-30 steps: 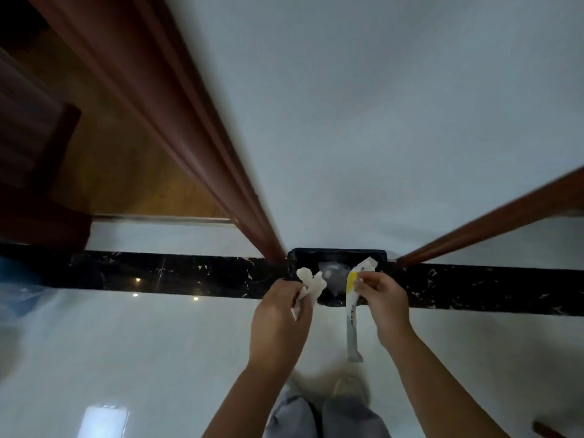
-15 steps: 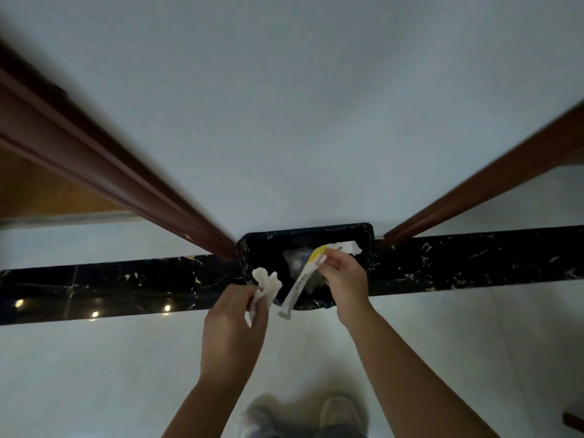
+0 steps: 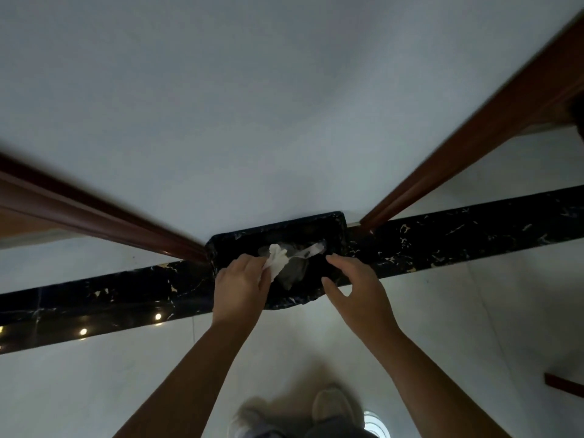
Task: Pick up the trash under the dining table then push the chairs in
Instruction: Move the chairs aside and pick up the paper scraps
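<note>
Standing over a black bin (image 3: 343, 235) shoved up against the white wall (image 3: 284, 105), sitting right on the black marble strip (image 3: 474, 229) that cuts across the pale floor (image 3: 94, 390). Pinching a crumpled white tissue (image 3: 277, 260) in the left hand (image 3: 241, 287), thumb and fingers curled onto it, just above the left side of the bin's opening. Holding nothing in the right hand (image 3: 358, 287), fingers loose and spread, hovering by the bin's right front edge. Can't tell if actually touching the rim. Already got a long white wrapper (image 3: 311, 249) lying inside the bin, up against a greyish clump (image 3: 292, 273) that honestly can't be made out. Flanked by reddish-brown wooden frames (image 3: 94, 216) slanting in from both sides and meeting the wall right beside the bin. Wearing light shoes (image 3: 331, 403), down at the very bottom, pretty blurry.
</note>
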